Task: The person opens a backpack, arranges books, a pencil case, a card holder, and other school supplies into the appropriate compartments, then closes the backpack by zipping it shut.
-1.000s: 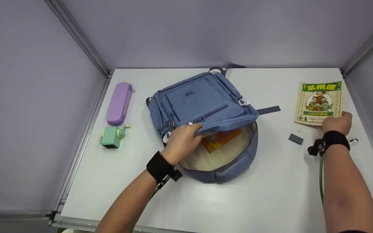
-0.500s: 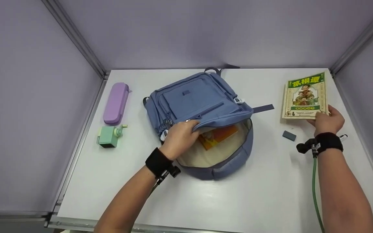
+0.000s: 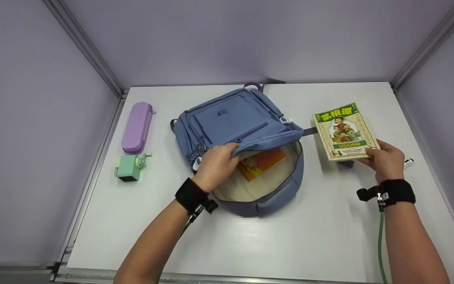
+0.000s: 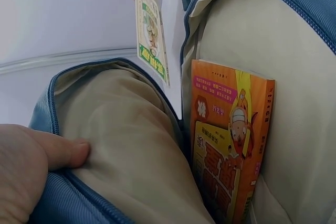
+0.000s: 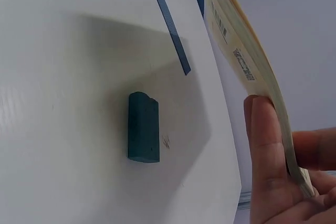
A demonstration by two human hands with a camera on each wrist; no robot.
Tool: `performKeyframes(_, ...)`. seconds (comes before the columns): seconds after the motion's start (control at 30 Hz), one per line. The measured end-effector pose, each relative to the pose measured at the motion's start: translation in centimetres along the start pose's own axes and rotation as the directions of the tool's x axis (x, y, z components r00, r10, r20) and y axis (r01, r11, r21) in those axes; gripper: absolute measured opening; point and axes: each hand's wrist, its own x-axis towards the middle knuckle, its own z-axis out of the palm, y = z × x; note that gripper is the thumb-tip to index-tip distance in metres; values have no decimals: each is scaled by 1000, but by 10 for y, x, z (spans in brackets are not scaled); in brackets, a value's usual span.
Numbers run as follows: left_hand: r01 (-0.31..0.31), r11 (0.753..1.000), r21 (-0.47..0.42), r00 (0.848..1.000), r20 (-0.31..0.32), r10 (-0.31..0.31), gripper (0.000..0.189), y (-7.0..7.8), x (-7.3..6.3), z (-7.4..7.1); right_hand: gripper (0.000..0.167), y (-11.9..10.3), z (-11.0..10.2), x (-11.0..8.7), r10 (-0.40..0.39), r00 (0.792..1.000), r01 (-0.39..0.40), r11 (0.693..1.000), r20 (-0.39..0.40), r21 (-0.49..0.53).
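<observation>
A blue backpack lies on the white table with its main compartment unzipped toward the person. My left hand grips the upper edge of that opening and holds it raised. Inside, an orange book leans against the cream lining. To the right, my right hand pinches a cream and green paperback book by its lower right corner, thumb on the cover. The paperback is off the table, slightly tilted, and casts a shadow below. Beneath it sits a dark eraser-like block, mostly hidden in the head view.
At the left stand a purple pencil case and a green crank pencil sharpener. A dark strap sticks out from the backpack's right side. Past my right hand lies a white pen-like item. Panels enclose the table's back and sides.
My right hand has lifted the paperback book from the table's right side and carried it left toward the backpack. My left hand keeps its grip on the backpack's edge.
</observation>
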Motion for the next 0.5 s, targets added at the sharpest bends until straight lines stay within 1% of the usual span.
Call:
performKeyframes(0.1,2,1000,4,1000,-6,-2,33,0,0,0,69,2,-4,-9,-9,999,8,1000,51,11)
performKeyframes(0.23,5,1000,3,1000,-5,-5,34,0,-1,0,72,4,-10,-23,-1,994,-3,999,111,34)
performKeyframes(0.3,3,1000,0,1000,-9,-3,34,1,0,-1,73,4,-13,-29,0,990,-4,1000,140,29)
performKeyframes(0.43,-6,1000,1,1000,-26,6,33,2,1,-2,77,3,-22,-37,19,980,-23,1000,199,17)
performKeyframes(0.5,-9,1000,5,999,-31,9,33,2,1,-2,76,3,-26,-40,42,971,-45,999,236,6)
